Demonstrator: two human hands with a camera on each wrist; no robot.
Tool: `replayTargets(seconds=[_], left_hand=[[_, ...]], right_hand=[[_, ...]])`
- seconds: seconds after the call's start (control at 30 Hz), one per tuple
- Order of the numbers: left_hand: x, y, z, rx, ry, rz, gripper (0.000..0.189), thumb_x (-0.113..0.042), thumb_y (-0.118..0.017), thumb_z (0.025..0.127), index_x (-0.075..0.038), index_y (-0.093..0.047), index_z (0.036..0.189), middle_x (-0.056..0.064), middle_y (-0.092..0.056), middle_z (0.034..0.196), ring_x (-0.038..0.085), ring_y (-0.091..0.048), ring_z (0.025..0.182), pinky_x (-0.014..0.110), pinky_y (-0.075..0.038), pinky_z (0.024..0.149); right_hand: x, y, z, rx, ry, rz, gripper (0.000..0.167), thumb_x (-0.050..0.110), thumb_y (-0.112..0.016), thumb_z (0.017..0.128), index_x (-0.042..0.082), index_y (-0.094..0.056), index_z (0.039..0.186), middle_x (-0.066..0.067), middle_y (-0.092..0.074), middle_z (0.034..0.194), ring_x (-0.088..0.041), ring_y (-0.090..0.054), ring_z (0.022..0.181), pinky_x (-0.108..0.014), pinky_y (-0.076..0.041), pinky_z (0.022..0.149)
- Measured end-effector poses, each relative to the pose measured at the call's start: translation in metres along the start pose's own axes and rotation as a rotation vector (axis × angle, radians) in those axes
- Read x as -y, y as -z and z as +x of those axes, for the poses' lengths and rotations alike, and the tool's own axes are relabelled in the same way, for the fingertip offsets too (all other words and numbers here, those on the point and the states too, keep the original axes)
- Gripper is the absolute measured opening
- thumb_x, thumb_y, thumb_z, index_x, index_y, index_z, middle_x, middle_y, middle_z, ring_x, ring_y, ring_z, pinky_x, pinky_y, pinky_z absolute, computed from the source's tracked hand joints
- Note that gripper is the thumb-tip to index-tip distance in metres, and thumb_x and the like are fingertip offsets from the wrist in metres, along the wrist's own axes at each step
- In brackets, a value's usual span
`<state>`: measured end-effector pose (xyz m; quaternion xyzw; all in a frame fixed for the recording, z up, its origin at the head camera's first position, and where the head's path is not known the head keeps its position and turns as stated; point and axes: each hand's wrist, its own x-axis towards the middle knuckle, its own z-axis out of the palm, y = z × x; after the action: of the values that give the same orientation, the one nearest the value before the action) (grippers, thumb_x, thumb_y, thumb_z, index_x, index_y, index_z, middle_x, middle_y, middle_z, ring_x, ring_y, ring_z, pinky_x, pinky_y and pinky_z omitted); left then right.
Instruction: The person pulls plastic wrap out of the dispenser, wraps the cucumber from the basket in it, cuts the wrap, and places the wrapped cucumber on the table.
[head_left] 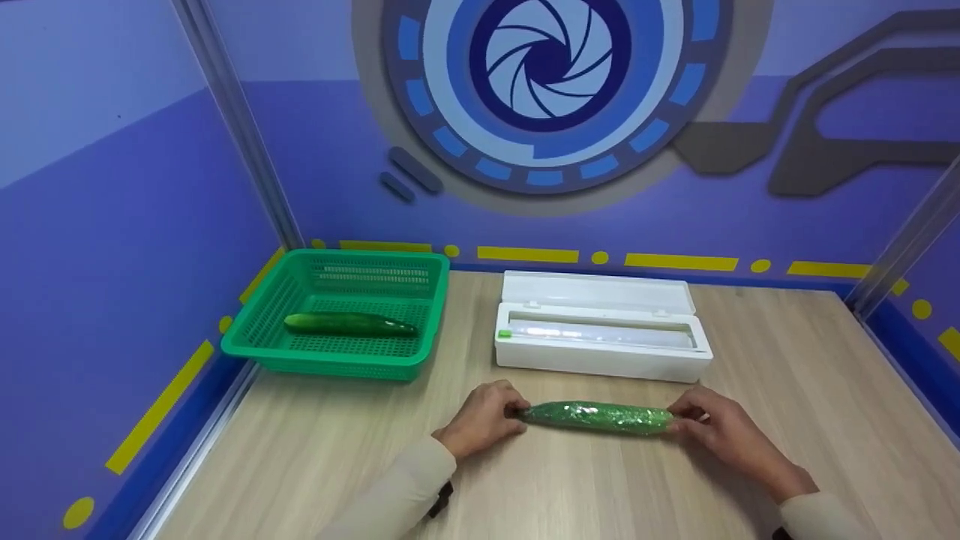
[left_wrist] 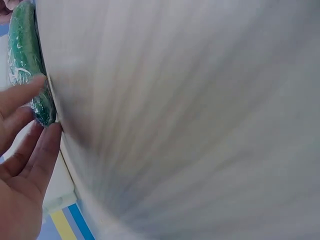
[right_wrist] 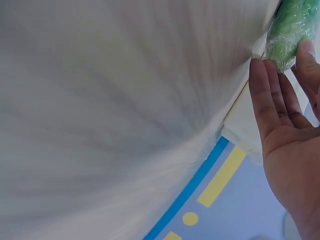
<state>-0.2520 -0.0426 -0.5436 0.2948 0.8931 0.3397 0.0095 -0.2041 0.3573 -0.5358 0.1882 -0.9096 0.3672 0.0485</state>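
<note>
Around the frame's lower centre, my left hand [head_left: 482,421] and right hand [head_left: 726,429] pinch the wrapped cucumber [head_left: 626,421] at both ends, seemingly sealing its film [head_left: 589,412], so next I should probably tuck it snugly.

A person's left arm [head_left: 397,487] and right arm [head_left: 821,517], both in pale sleeves [head_left: 424,469], reach in from the near side, slanting toward each other. The left hand [head_left: 484,420] and right hand [head_left: 724,431] are held well apart, palms facing inward. Each pinches between thumb and fingers, thumb nearer; the right wrist [head_left: 791,480] is bare.
</note>
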Motion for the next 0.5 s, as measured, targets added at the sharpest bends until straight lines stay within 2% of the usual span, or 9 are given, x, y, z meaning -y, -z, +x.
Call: replayTargets(seconds=[0.2, 0.4, 0.5], left_hand=[[-0.0048, -0.0018, 0.0021, 0.013, 0.023, 0.004, 0.012, -0.006, -0.087, 0.088, -0.008, -0.083, 0.099, -0.006, -0.069, 0.09, 0.004, -0.06, 0.086, 0.023, -0.053, 0.08], [-0.0037, -0.0035, -0.0024, -0.023, -0.011, 0.039, 0.015, -0.012, -0.084, 0.092, -0.008, -0.085, 0.107, -0.006, -0.064, 0.093, 0.005, -0.06, 0.088, 0.023, -0.053, 0.082], [-0.0039, -0.0036, -0.0032, -0.046, -0.036, 0.079, 0.017, -0.014, -0.083, 0.093, -0.01, -0.085, 0.11, -0.007, -0.064, 0.092, 0.006, -0.062, 0.087, 0.023, -0.053, 0.079]], right_hand=[[-0.0007, 0.0001, 0.0007, 0.03, -0.038, 0.012, 0.028, 0.014, -0.092, 0.083, 0.017, -0.069, 0.099, 0.003, -0.064, 0.1, -0.012, -0.062, 0.088, -0.026, -0.053, 0.075], [-0.0024, 0.0009, 0.0005, 0.034, -0.063, -0.041, 0.016, 0.02, -0.085, 0.091, 0.019, -0.076, 0.104, 0.007, -0.065, 0.1, -0.008, -0.061, 0.091, -0.027, -0.053, 0.079], [-0.0009, 0.0017, 0.0011, 0.038, -0.102, -0.043, 0.019, 0.02, -0.082, 0.094, 0.014, -0.074, 0.11, 0.007, -0.068, 0.1, -0.009, -0.062, 0.092, -0.028, -0.054, 0.081]])
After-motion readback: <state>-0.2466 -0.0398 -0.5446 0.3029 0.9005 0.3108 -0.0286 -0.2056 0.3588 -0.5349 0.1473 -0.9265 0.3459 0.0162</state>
